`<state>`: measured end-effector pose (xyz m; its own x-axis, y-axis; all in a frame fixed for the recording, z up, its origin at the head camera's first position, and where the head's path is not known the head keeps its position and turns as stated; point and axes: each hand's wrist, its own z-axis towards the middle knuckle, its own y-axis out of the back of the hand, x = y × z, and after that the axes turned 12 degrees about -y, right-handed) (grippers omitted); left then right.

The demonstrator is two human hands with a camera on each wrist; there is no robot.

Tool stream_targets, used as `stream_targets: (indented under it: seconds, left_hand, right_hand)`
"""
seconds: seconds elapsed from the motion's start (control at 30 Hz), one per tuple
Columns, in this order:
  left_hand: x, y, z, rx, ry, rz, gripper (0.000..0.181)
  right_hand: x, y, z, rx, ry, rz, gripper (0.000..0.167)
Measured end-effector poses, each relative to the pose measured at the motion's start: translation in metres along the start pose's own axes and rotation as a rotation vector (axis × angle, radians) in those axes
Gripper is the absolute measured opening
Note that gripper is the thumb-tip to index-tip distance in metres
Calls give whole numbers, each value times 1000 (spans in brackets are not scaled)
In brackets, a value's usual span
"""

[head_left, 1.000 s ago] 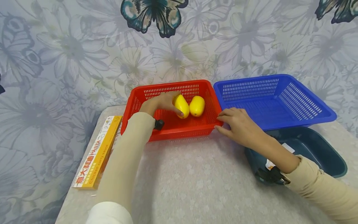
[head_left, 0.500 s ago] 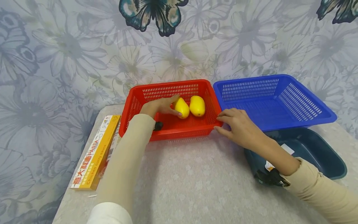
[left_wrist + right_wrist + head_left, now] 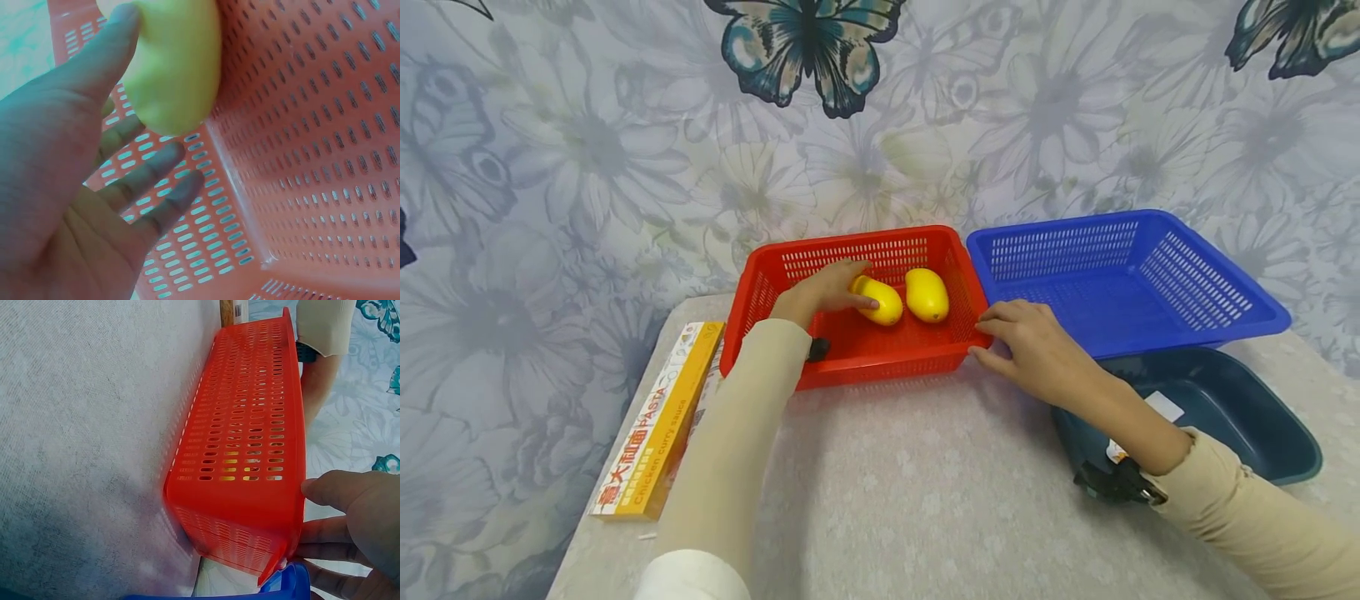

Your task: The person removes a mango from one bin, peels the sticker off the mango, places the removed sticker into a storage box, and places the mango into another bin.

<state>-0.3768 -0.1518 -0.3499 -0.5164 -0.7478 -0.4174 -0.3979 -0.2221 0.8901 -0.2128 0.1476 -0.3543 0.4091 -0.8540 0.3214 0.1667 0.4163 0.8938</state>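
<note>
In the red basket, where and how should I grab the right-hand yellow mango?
Likely grip the yellow mango across its middle, from above: walls of the red basket surround it. Its long axis runs roughly front to back, so pinch its rounded left and right sides, carefully on the left, where the other mango sits close.

In the head view we see a red basket (image 3: 880,367) at centre with two plain yellow fruits (image 3: 927,297), and at right a blue basket (image 3: 1075,296) above a dark teal tub (image 3: 1232,404). Slots pattern both baskets. Lower left, we notice a yellow-and-white box (image 3: 658,425) with red lettering. Pale grey flowers and teal-black butterflies pattern the wall (image 3: 625,167); beige sleeves (image 3: 737,425) cross a mottled pale-grey table (image 3: 925,500).
</note>
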Motion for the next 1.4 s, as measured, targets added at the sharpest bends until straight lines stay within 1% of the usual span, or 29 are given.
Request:
stream_targets:
  seconds: [0.13, 0.2, 0.33, 0.4, 0.5, 0.6, 0.73, 0.83, 0.93, 1.0, 1.1, 1.17, 1.27, 1.33, 1.4]
  left_hand:
    - [2, -5, 0, -41, -1, -6, 82]
    - [1, -5, -1, -63, 11, -9, 80]
    - [0, -6, -6, -98, 63, -43, 66]
    - [0, -5, -8, -103, 84, -56, 58]
    - [0, -2, -11, -106, 87, -69, 54]
    - [2, 1, -12, -95, 51, -53, 54]
    - [3, 4, -14, -57, 6, -36, 56]
    - [0, 9, -17, -35, 6, -44, 56]
    - [-3, 16, -23, -36, 14, -39, 52]
    - [-5, 21, -28, -50, 12, -35, 50]
    - [-9, 24, -40, -99, -29, -26, 46]
    - [-14, 24, -51, -145, -75, -34, 43]
    - [-22, 20, -72, -226, -145, -49, 39]
    - [-27, 17, -87, -287, -174, -68, 36]
    - [-29, 13, -98, -345, -187, -80, 33]
  right_hand:
    - [1, -3, -3, -7, -1, -1, 32]
    - [1, -4, -4, -16, 4, 1, 32]
    - [2, -5, -5, -31, 17, 10, 31]
    - [2, -5, -4, -35, 24, 13, 30]
    - [3, -4, -4, -42, 30, 16, 30]
    - [4, -3, -5, -47, 36, 19, 30]
    - [5, -3, -6, -53, 41, 26, 28]
    - [5, -3, -7, -53, 39, 30, 28]
    - [5, -4, -7, -54, 33, 33, 28]
    - [4, -4, -8, -56, 26, 34, 28]
    - [3, -5, -8, -51, 21, 34, 28]
    - [3, -5, -7, -46, 25, 28, 28]
    - [3, -4, -5, -41, 40, 13, 27]
    - [2, -3, -2, -43, 48, 2, 27]
    - [1, -2, -1, -44, 47, -5, 28]
